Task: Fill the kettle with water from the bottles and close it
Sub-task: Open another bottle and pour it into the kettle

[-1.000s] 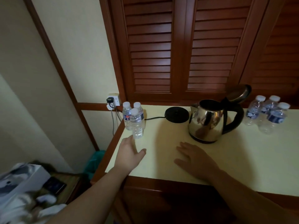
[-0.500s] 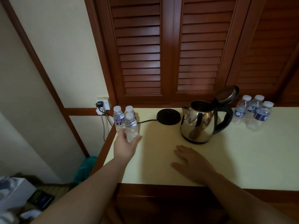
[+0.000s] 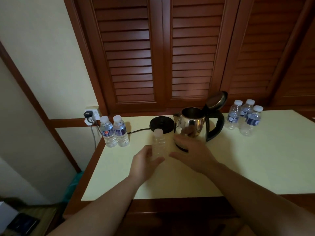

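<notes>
Left hand [image 3: 144, 163] grips capped water bottle [image 3: 158, 145] upright. Right hand [image 3: 194, 155] relaxed beside it, fingers spread. Steel kettle [image 3: 191, 126] (lid raised) just beyond right hand.

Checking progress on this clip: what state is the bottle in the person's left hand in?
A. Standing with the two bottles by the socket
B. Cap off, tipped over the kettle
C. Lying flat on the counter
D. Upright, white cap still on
D: the left hand grips the bottle upright, its white cap on, beside the open kettle.
</notes>
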Demonstrator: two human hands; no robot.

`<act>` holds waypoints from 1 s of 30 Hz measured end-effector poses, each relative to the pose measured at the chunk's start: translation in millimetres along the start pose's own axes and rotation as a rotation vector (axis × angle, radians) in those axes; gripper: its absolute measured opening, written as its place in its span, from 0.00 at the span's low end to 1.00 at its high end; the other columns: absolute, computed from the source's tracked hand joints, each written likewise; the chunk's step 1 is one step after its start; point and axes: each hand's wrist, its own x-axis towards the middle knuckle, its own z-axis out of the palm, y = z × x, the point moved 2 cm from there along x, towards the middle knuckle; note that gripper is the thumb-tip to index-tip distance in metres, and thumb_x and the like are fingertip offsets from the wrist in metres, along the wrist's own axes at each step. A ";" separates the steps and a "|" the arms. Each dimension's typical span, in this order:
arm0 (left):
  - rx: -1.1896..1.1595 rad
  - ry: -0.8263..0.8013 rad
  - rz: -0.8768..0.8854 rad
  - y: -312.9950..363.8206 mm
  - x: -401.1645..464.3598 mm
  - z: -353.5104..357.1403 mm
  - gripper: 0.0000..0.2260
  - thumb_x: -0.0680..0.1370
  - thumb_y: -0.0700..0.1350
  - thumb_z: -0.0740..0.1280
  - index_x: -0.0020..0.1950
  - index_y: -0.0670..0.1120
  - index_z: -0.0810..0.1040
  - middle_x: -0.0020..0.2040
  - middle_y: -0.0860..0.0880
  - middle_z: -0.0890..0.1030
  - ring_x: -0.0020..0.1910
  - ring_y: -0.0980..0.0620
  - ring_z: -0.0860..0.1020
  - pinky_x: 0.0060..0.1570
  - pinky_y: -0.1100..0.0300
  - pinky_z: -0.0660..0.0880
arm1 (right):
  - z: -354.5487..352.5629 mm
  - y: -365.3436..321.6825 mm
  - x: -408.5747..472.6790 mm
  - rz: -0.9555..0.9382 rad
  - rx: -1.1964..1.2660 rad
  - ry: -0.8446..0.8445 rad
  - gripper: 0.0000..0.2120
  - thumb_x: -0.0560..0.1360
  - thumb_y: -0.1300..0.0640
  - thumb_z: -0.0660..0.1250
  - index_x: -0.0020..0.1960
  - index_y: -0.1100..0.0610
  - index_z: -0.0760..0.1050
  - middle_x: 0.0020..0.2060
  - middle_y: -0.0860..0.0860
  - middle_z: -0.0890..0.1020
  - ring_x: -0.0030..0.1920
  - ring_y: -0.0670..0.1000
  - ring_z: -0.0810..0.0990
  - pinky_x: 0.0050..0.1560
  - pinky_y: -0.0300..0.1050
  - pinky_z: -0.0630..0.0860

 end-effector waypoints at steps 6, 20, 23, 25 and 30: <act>0.046 -0.108 0.049 17.6 -5.3 16.1 0.17 0.71 0.58 0.79 0.54 0.61 0.76 0.44 0.64 0.80 0.44 0.69 0.77 0.40 0.75 0.70 | -19.0 -30.2 25.9 -0.074 0.004 0.141 0.25 0.76 0.35 0.68 0.64 0.51 0.81 0.55 0.47 0.84 0.53 0.47 0.81 0.57 0.47 0.79; 0.006 -0.144 0.096 8.1 -2.7 19.9 0.13 0.74 0.56 0.76 0.57 0.60 0.79 0.47 0.61 0.83 0.47 0.68 0.79 0.43 0.73 0.69 | -45.9 -49.2 43.4 -0.205 -0.076 -0.236 0.12 0.83 0.50 0.64 0.64 0.53 0.80 0.58 0.48 0.76 0.56 0.48 0.77 0.60 0.50 0.77; 0.018 -0.155 0.089 10.4 -3.7 19.1 0.15 0.75 0.57 0.75 0.60 0.59 0.78 0.47 0.63 0.82 0.46 0.71 0.78 0.41 0.76 0.69 | -48.3 -54.5 45.4 -0.155 -0.097 -0.123 0.16 0.79 0.44 0.70 0.61 0.52 0.80 0.53 0.47 0.77 0.51 0.46 0.77 0.52 0.44 0.76; 0.013 -0.156 0.085 10.8 -5.0 19.0 0.15 0.75 0.57 0.75 0.60 0.59 0.78 0.46 0.63 0.82 0.46 0.70 0.78 0.41 0.75 0.69 | -46.9 -56.7 45.2 -0.105 -0.121 -0.014 0.16 0.74 0.40 0.74 0.51 0.52 0.79 0.45 0.47 0.77 0.44 0.46 0.77 0.44 0.43 0.75; 0.012 -0.146 0.085 10.7 -5.6 19.3 0.15 0.75 0.57 0.75 0.60 0.61 0.78 0.48 0.62 0.83 0.48 0.66 0.79 0.44 0.70 0.70 | -50.2 -59.9 45.0 -0.181 -0.106 -0.125 0.10 0.79 0.51 0.70 0.57 0.54 0.82 0.49 0.48 0.78 0.45 0.43 0.75 0.47 0.40 0.72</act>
